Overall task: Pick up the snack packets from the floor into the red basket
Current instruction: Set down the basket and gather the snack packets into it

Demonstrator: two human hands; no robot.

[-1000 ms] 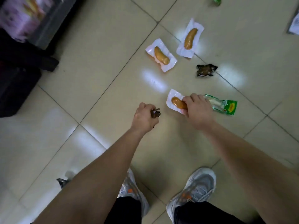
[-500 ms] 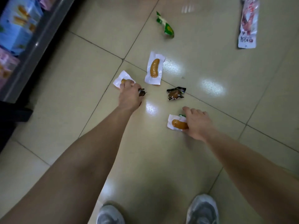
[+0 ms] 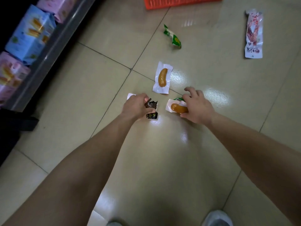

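A: Left hand [image 3: 136, 106] curled shut around dark foil packets [image 3: 151, 110]; white corner of a sausage packet [image 3: 130, 95] poking out just behind the knuckles, probably pinched in the same grip, though mostly hidden.

B: And the right hand [image 3: 197, 107]?

A: Thumb and lower fingers [image 3: 184, 115] clamped on another sausage packet [image 3: 176, 107]; green wrapper edge [image 3: 178, 99] showing just under the upper fingers; index finger spread loose above, touching nothing as far as can be told.

B: Anything in the red basket [image 3: 179, 3] yet?

A: Impossible to say; only its lower wall in view, well beyond the fingertips at the top edge, inside hidden.

B: So how far along?

A: Midway at best, judging by the floor [image 3: 97, 75]; both hands loaded, nothing delivered from this grip. Still lying loose: one white sausage packet [image 3: 162, 77] just ahead of the right fingertips; a green packet [image 3: 173, 37] farther on toward the basket; a long red-and-white packet [image 3: 254, 34] well off to the right of the fingers.

B: Left to do, then?

A: Likely gather those three, carry the lot forward, drop into the basket.
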